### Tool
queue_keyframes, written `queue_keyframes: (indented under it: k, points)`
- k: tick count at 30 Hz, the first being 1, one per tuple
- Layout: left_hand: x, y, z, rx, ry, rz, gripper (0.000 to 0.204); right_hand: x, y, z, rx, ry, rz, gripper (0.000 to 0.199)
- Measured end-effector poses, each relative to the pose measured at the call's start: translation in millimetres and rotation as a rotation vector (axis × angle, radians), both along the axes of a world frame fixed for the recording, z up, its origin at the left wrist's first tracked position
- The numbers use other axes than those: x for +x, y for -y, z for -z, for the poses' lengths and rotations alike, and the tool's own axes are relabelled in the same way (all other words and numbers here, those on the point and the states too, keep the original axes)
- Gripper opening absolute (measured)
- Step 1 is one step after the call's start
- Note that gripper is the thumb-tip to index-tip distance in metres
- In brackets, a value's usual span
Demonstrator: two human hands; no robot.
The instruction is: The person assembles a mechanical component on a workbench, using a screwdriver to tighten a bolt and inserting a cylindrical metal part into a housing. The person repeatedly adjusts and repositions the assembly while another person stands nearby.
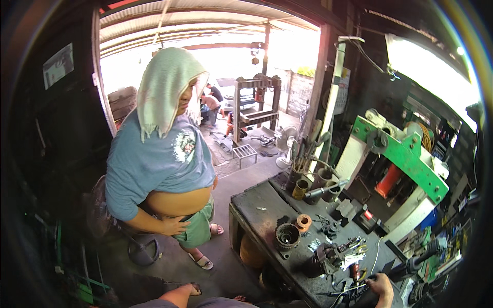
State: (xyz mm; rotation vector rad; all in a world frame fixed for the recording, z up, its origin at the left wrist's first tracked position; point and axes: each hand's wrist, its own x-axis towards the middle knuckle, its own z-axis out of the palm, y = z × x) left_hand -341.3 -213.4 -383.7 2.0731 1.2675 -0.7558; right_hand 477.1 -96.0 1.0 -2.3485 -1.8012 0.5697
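Note:
My right hand (381, 288) comes in at the lower right, over the near end of a dark workbench (251, 205). Its fingers are curled at a dark, slim thing that I cannot make out. Close by lie a screwdriver with a red handle (355, 271) and a heap of spanners (353, 259). A blackened metal machine part (314, 266) stands just beyond them. Farther along the bench are a round, greasy metal housing (287, 236) and a rusty ring-shaped part (304, 222). My left hand cannot be made out; only a bare limb and toes show along the lower edge.
A person with a cloth over the head (159, 154) stands left of the bench. Cans of tools (322, 177) crowd its far end. To the right rises a green and white press frame (405, 159). A stool (245, 152) and a fan (286, 146) stand beyond.

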Motion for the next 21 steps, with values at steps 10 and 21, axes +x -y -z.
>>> queue_keyframes:
  k: [10, 21]
  points:
    - [3.3, 9.1, 16.3, 0.115, -0.241, 0.375, 0.023, 4.9, -2.9, 9.3, 0.005, -0.039, 0.017, 0.039]
    - [11.6, 3.2, -7.0, -0.022, 0.063, -0.282, 0.039, -3.4, 0.0, 0.0, 0.016, -0.065, 0.077, 0.036]
